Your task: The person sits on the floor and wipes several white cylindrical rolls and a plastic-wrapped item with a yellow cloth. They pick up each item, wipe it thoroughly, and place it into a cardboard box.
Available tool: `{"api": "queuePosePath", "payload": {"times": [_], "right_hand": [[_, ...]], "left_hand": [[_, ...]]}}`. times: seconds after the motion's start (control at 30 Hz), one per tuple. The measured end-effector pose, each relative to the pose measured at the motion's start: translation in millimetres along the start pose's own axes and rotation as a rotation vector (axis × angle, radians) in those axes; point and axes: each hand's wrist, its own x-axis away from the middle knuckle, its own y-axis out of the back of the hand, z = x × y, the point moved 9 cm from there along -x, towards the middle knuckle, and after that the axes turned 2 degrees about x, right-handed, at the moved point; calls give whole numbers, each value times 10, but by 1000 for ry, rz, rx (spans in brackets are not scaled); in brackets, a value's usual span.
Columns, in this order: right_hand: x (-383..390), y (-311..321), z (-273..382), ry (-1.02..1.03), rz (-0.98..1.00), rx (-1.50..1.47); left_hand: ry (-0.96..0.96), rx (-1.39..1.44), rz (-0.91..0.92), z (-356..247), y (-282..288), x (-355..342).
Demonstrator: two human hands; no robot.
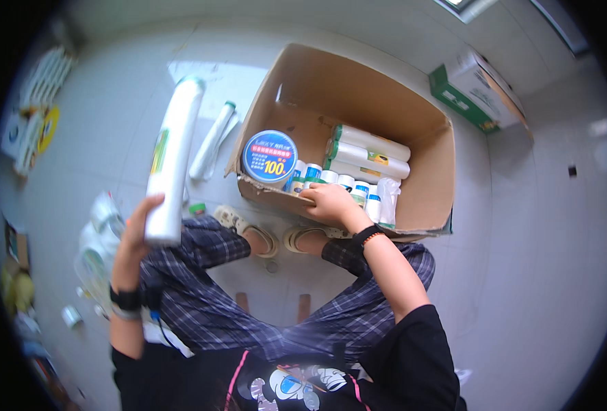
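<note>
My left hand [139, 222] grips the lower end of a long white plastic-wrapped roll [173, 157] with a green end and a yellow-green label, held upright and slightly tilted left of the cardboard box. My right hand [334, 203] is closed over the near rim of the open cardboard box [430, 168], against the small containers inside. In the box lie several long white rolls [368, 151] with green ends. Along its near wall stand small white-and-blue containers [373, 203], partly hidden by my hand. A round blue-lidded tub [270, 156] sits at the box's left corner.
A thinner white roll [212, 140] lies on the floor left of the box. Near my foot is a small green cap [197, 209]. Clear plastic bags [98, 246] lie at left, a small white container [72, 316] below them. A white-and-green carton [478, 92] stands back right.
</note>
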Motion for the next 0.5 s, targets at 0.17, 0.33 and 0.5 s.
{"api": "queuePosePath", "payload": {"times": [0.17,0.33,0.5], "right_hand": [[127,-232,-97,14,-66,98],[68,-308,9,27,-107,119],[185,-195,72,-9,-119,94]], "left_hand": [[-68,104,-30,491,-35,483],[-60,167,-67,475,-88,896],[-126,85,-23,230,-276,1002]]}}
